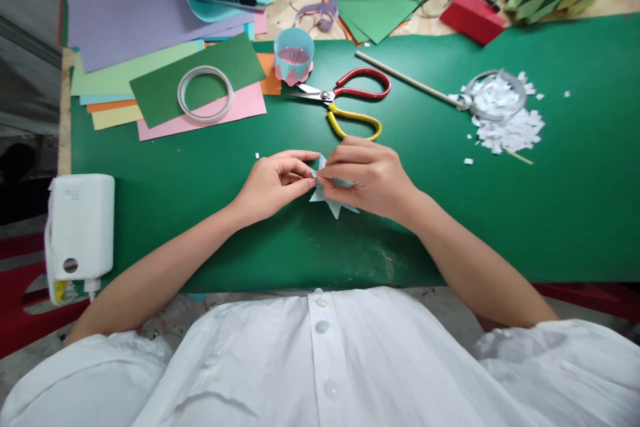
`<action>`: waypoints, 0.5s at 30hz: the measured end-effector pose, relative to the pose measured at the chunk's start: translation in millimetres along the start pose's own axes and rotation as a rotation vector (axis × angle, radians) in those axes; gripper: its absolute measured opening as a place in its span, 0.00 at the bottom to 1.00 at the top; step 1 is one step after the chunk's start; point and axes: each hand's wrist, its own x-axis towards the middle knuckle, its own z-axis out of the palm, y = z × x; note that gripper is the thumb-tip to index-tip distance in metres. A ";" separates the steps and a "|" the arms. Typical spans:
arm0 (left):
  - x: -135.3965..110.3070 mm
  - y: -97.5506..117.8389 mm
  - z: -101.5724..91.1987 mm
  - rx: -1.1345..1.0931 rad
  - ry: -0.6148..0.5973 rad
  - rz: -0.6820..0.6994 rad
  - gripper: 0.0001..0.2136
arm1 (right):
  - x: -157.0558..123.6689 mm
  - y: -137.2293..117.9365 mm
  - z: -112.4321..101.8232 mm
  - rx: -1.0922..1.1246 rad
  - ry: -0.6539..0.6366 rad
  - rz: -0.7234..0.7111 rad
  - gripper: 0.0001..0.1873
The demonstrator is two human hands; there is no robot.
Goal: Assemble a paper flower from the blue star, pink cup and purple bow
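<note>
The piece of pale blue paper (334,205) is in the middle of the near half of the green table (550,213), between the two hands, and its pointed teeth stick out below the fingers, toward the person in the white shirt (280,353). The left hand (283,183) comes to it from the left side, with the thumb and fingertips almost closed on its upper left edge; the right hand (373,170) pinches it from the right and covers its bigger part, so this hand seems to be the nearer one. The two pinches nearly meet at that edge. Because the fingers hide much of the paper, I cannot tell its long axis, nor whether it touches the table. Just beyond the right hand lie the scissors (328,96), blades apart and pointing to the left; their yellow handle is so close to the knuckles that I cannot tell if they touch, and in my judgement it is the main obstacle on that side. Behind the scissors' tips stands a blue and pink paper cup (294,47). Farther left, a roll of tape (181,93) rests on coloured sheets (155,97); at right, a stick (410,79) reaches toward white scraps (515,132).
</note>
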 end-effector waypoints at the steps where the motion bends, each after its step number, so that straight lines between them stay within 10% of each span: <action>1: 0.1 -0.1 -0.1 0.002 -0.002 0.000 0.07 | -0.1 0.5 0.0 0.016 -0.003 0.005 0.11; 15: -0.5 3.1 -0.1 0.003 -0.003 0.003 0.08 | -2.6 6.5 -1.3 0.168 -0.030 0.088 0.07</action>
